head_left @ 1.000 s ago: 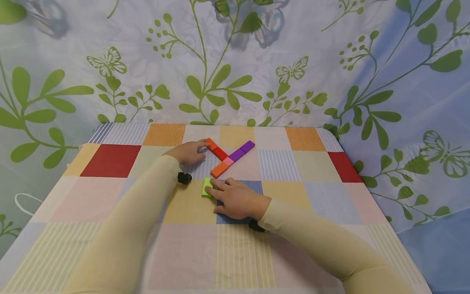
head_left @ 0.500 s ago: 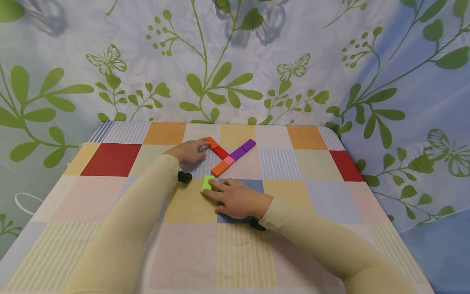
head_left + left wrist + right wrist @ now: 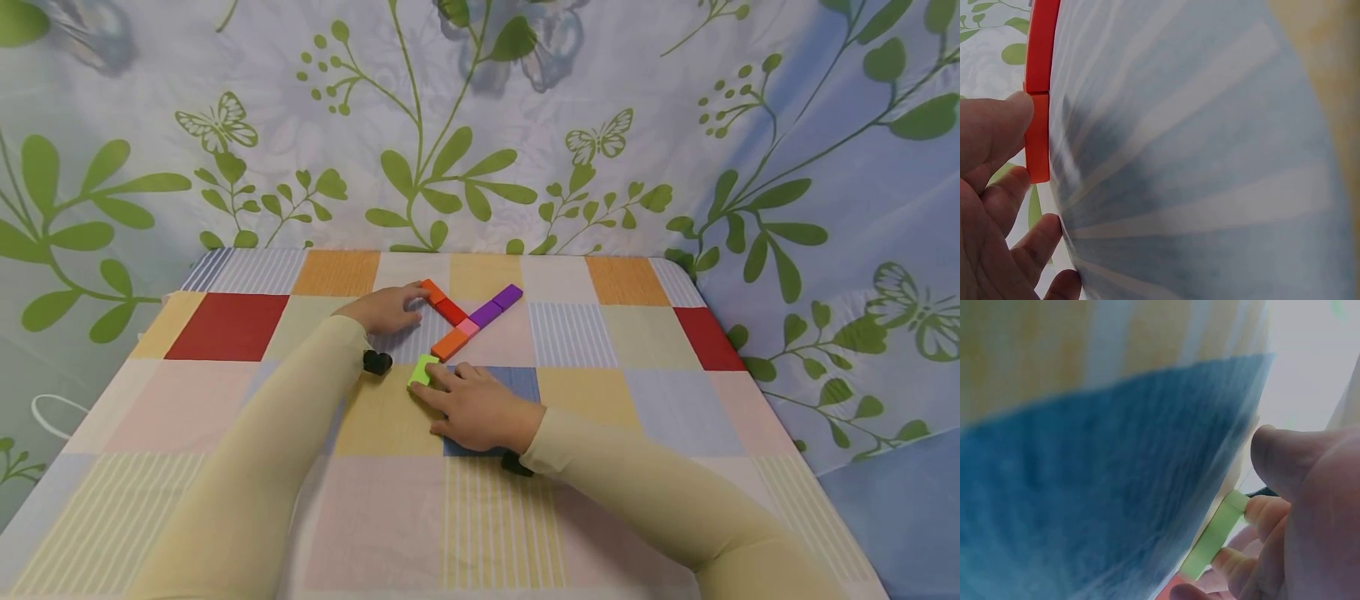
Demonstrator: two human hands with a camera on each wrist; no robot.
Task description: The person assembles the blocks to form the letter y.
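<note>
Flat coloured blocks form a Y on the cloth: an orange-red block and a red block in one arm, two purple blocks in the other. A pink block sits at the junction, above an orange block. My left hand rests beside the upper left arm, a fingertip touching the orange-red block. My right hand has fingertips on a lime green block, just below the orange one. In the right wrist view, the thumb stands apart from the green block.
A patchwork cloth covers the table. Floral fabric hangs behind it and at the sides. A white cord loop shows at the table's left edge. Each wrist carries a small black device.
The green block has slid a little away from me, towards the orange block, and turned slightly clockwise under my right fingers. My left hand stays in place.
</note>
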